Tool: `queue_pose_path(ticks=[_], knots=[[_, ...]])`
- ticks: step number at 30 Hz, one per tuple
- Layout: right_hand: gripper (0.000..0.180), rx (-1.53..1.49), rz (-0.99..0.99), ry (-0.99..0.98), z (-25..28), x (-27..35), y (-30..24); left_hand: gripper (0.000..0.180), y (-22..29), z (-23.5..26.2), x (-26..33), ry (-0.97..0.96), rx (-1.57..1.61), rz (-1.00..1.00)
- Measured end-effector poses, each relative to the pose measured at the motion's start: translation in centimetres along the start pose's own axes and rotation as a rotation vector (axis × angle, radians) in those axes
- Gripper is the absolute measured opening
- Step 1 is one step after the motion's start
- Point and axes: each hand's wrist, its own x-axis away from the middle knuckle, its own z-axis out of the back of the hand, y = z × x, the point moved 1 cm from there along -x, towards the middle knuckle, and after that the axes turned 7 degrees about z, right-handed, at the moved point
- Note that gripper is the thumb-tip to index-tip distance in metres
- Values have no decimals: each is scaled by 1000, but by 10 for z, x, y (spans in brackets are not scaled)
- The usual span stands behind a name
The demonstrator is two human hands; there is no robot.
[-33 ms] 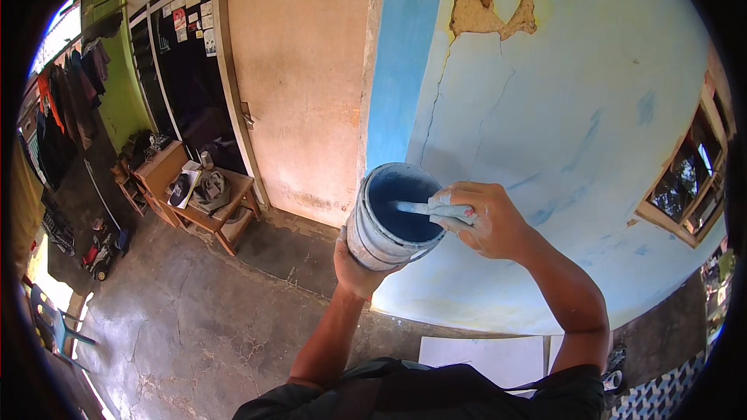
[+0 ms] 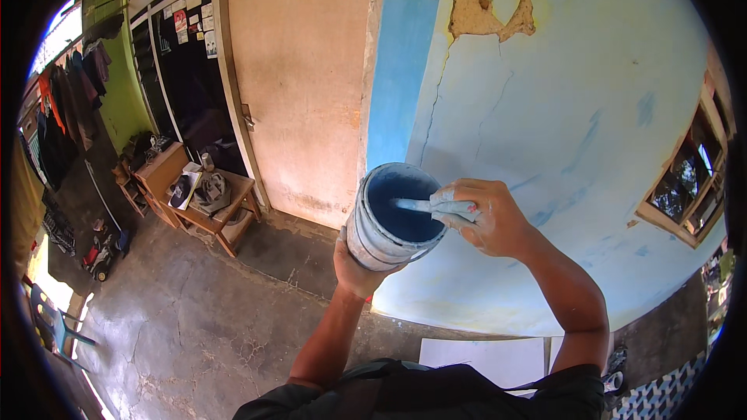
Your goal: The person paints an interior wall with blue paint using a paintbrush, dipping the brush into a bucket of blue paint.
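The far end of the pale blue tool [image 2: 414,204], perhaps a brush, is lost in the dark inside of the bucket [image 2: 367,241], whose wall hides most fingers of the left hand [image 2: 354,271]. The top edge crops the door [image 2: 299,85], the dark border cuts the window [image 2: 686,179], and print on the papers [image 2: 180,22] is too small to read.

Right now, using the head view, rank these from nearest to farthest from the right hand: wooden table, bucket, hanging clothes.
1. Bucket: immediately left of the right hand.
2. Wooden table: farther left, past the door.
3. Hanging clothes: near the picture's left rim.
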Motion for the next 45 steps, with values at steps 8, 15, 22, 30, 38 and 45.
queue_pose_path(ticks=[8, 15, 22, 30, 38, 45], knots=[[30, 331, 377, 600, 57, -29, 39, 52, 26, -32, -12, 69, 411, 54], [41, 916, 373, 444, 37, -37, 113, 71, 27, -19, -2, 276, -663, -224], [38, 938, 314, 189, -55, -3, 122, 54, 33, 9, 5, 245, 485, -37], [27, 509, 22, 389, 65, -53, 83, 55, 27, 46, 11, 322, -280, -94], [36, 977, 227, 294, 5, -18, 119, 67, 34, 11, 14, 248, -150, -104], [37, 380, -176, -51, -37, 5, 105, 62, 42, 4, 12, 275, -717, -241]])
